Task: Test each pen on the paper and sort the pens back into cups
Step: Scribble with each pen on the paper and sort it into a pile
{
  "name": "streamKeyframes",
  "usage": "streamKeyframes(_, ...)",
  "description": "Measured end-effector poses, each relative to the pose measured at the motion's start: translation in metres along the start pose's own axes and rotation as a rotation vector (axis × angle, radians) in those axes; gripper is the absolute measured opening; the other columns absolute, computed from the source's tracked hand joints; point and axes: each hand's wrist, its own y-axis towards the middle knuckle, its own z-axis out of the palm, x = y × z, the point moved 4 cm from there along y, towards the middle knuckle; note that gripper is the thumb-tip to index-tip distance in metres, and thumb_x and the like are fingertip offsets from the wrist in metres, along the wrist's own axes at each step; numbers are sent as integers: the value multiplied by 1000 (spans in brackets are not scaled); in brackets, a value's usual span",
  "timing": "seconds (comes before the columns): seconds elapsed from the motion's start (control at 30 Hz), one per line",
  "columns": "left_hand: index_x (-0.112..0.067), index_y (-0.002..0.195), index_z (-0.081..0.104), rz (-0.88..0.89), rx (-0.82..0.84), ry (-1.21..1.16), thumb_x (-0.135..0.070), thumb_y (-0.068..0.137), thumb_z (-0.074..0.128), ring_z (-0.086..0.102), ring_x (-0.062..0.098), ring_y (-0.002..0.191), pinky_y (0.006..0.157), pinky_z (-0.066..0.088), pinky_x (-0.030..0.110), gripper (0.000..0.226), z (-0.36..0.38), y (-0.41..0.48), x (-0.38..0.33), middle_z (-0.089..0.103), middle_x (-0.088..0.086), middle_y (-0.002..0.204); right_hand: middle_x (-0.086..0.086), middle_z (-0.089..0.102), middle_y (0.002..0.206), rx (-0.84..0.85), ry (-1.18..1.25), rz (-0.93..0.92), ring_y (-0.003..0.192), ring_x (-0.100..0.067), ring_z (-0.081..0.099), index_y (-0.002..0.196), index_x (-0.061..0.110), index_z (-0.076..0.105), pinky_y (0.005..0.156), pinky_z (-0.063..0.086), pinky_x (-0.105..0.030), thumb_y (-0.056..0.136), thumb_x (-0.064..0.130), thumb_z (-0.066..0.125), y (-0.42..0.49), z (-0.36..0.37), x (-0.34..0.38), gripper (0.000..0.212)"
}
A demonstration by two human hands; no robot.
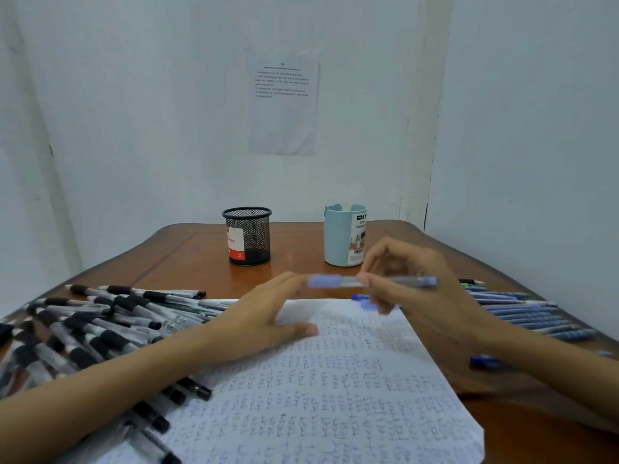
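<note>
1. Two hands over the paper [335, 396], so starting with the right hand [412, 296]: thumb and fingertips clamped on a blue pen [395, 281], held in the air just above the paper's far edge.
2. Lying crosswise, that pen. Long axis roughly parallel to the paper's far edge, pale grip end poking left, other end out toward the paper's right side. Too blurry to call the tip for sure.
3. Left hand [268, 316] next: flat on the far-left part of the paper, fingers straight, holding nothing. Fingertips right up by the pen's left end, but can't tell if actually touching.
4. Something small and blue tucked under the right hand's lower fingers. Maybe a cap, too smeared to say.
5. Further out: light blue cup [345, 236] just beyond the paper's far edge, right behind the right hand. Black mesh cup [248, 236] also beyond that edge, further left, well apart from the pen. No pens sticking out of either.
6. Heap of black pens [83, 329] off the paper's left edge, row of blue pens [529, 316] off its right edge.
7. Guessing here: whether headed for a scribble or for a cup, needs swinging from crosswise to tip-down first. Right hand clearly closer to the blue cup, so probably a short reach.
</note>
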Motion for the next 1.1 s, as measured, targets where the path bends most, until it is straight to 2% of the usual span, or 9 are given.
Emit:
streamKeyframes(0.13,-24,146,26,-99,115,126,-56,89,39,28,-1,131,103,20,13,66,6,-2,7,24,-15,150,1,66,73,-47,-444,-163,62,-10,60,86,11,64,58,50,-21,85,20,66,33,-5,-6,10)
streamKeyframes(0.27,-26,145,32,-18,149,191,-47,97,32,17,0,139,107,16,15,52,10,-3,2,20,-12,154,8,55,86,123,-881,-231,65,1,45,96,10,65,63,33,-23,91,9,53,66,29,-38,13)
streamKeyframes(0.43,-25,144,36,35,147,214,-39,100,32,31,0,133,108,19,14,46,9,-2,-3,32,-12,150,-5,60,109,256,-1141,-158,98,-21,57,108,9,62,72,45,-30,93,9,46,97,65,-60,22)
streamKeyframes(0.57,-27,144,33,51,147,223,-39,101,30,29,-2,134,111,18,15,45,8,-3,-4,30,-13,150,-8,61,103,358,-1184,-67,96,-23,59,97,5,64,79,50,-34,92,13,51,109,73,-76,15)
streamKeyframes(0.67,-27,145,31,49,161,226,-39,101,29,28,-2,135,111,18,15,46,9,-3,-4,29,-14,151,-5,61,94,350,-1140,-32,93,-21,58,92,7,63,73,47,-30,93,8,46,110,71,-82,17)
streamKeyframes(0.73,-28,145,31,48,165,225,-39,101,29,28,-2,135,111,17,15,46,8,-2,-3,28,-14,151,0,59,92,345,-1116,-15,98,-20,58,97,14,62,68,41,-28,92,4,42,109,67,-81,23)
streamKeyframes(0.87,-28,145,31,47,165,232,-38,101,29,28,-2,135,108,14,11,45,9,-2,-3,28,-15,151,-2,61,115,302,-1044,32,103,-19,56,119,19,58,73,43,-27,94,10,44,108,49,-66,29)
streamKeyframes(0.97,-28,145,30,43,173,234,-38,101,28,25,-2,136,105,11,8,46,9,-3,-3,26,-15,152,0,64,103,290,-958,115,85,-12,54,109,20,62,61,39,-21,93,18,51,101,24,-50,19)
streamKeyframes(1.1,-28,146,29,37,191,250,-38,101,27,25,-2,136,108,13,12,46,8,-4,-2,26,-14,152,9,63,92,480,-877,247,79,-3,53,93,25,68,66,42,-20,85,35,64,69,-3,-48,14)
